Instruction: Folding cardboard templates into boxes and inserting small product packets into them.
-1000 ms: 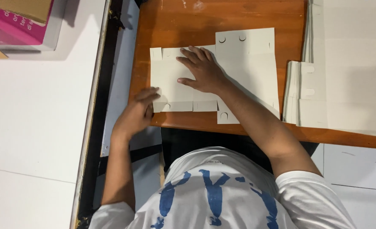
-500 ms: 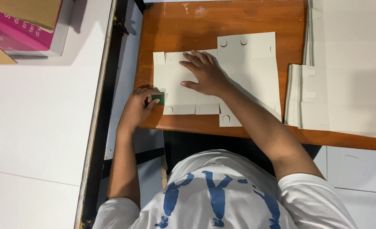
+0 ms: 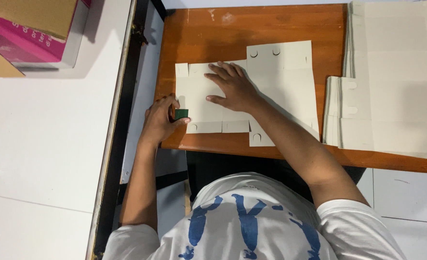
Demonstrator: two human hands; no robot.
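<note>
head view: orange wooden table [image 3: 213, 29], white floor [image 3: 45, 144]

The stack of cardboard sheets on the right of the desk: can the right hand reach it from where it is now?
Probably yes. The right hand lies flat on the cut sheet, and the stack sits beside that sheet on the same desk. Nothing stands between them.

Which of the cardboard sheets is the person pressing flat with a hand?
The single flat sheet lying alone mid-desk, under the right hand; the other sheets sit stacked at the right, untouched.
</note>
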